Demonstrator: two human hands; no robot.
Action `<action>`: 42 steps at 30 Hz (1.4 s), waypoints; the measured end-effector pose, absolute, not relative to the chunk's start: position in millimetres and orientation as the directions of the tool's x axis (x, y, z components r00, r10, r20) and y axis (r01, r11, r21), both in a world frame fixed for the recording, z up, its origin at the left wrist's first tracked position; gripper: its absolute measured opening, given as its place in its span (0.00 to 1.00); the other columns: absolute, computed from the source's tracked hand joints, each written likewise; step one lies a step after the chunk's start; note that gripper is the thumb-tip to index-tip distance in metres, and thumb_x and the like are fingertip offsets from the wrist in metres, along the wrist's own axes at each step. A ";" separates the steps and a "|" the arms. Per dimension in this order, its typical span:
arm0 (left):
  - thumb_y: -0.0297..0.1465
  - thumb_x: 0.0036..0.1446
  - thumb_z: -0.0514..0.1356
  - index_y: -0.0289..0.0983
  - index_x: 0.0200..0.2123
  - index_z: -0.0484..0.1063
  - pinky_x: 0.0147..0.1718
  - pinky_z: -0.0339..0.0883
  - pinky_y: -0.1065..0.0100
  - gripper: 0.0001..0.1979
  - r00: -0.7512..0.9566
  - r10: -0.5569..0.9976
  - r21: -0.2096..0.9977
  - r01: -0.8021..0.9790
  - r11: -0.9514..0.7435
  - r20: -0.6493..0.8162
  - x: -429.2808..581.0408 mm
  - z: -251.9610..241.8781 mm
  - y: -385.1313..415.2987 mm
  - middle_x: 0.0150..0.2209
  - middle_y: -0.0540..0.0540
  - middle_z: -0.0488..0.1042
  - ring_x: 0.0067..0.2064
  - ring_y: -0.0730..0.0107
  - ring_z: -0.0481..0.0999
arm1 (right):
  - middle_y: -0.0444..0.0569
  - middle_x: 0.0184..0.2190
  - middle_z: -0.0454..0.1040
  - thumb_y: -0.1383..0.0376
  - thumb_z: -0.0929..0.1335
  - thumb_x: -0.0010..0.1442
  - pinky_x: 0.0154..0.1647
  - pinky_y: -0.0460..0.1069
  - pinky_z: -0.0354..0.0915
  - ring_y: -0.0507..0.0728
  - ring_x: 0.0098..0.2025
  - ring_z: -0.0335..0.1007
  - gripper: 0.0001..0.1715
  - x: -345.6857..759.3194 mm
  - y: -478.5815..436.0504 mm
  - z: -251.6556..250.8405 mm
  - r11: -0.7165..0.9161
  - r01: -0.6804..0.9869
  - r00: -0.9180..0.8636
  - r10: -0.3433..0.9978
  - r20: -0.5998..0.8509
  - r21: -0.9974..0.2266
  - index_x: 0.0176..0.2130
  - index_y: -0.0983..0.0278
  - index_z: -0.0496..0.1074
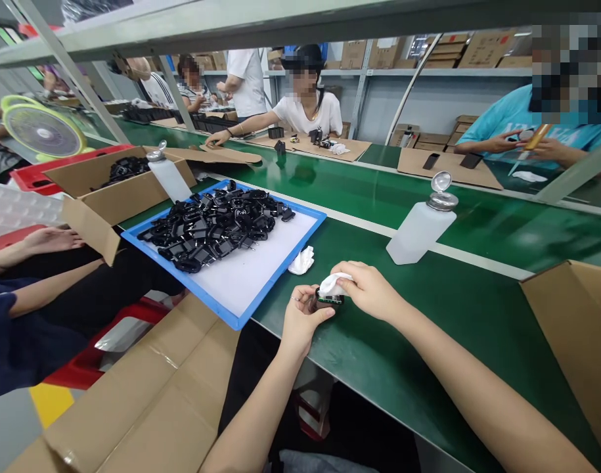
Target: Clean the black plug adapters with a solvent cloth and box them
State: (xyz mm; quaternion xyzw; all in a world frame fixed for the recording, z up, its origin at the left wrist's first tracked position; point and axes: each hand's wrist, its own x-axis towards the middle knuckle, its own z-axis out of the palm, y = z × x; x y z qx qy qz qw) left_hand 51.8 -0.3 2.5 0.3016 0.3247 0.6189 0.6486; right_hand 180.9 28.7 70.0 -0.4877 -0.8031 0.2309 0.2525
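The hands work close together over the green bench [428,374]: the left hand [305,323] grips a small black plug adapter [328,303] just above the surface, while the right hand [369,292] pinches a white cloth [335,284] against it. Too much pressure from that cloth could squirt the adapter loose and onto the bench, and a careless elbow might topple the flip-top plastic bottle [421,230] standing nearby.
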 end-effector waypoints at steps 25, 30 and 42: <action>0.20 0.23 0.65 0.35 0.24 0.62 0.25 0.60 0.77 0.21 0.098 0.995 0.818 -0.569 0.083 -0.033 47.0 2.3 0.6 0.23 0.55 0.67 0.26 0.79 0.67 | 0.48 0.28 0.68 0.52 0.64 0.46 0.32 0.50 0.59 0.54 0.30 0.63 0.19 175.9 28.1 56.0 0.118 0.009 -0.626 0.775 0.087 -0.993 0.28 0.66 0.63; 0.19 0.22 0.65 0.36 0.25 0.62 0.26 0.61 0.78 0.21 0.120 0.991 0.777 -0.618 0.122 -0.060 46.7 0.9 0.6 0.28 0.54 0.69 0.28 0.79 0.68 | 0.48 0.26 0.69 0.53 0.65 0.45 0.36 0.51 0.58 0.55 0.32 0.64 0.19 190.2 32.3 70.1 0.113 0.079 -0.714 0.700 0.023 -0.990 0.27 0.67 0.65; 0.25 0.24 0.66 0.38 0.27 0.62 0.21 0.62 0.75 0.22 0.120 0.987 0.731 -0.664 0.158 -0.105 42.5 0.2 2.3 0.27 0.53 0.70 0.25 0.77 0.69 | 0.46 0.25 0.68 0.63 0.62 0.48 0.28 0.47 0.58 0.53 0.29 0.63 0.09 223.5 40.3 90.4 0.237 0.450 -0.718 0.670 -0.190 -0.861 0.26 0.66 0.67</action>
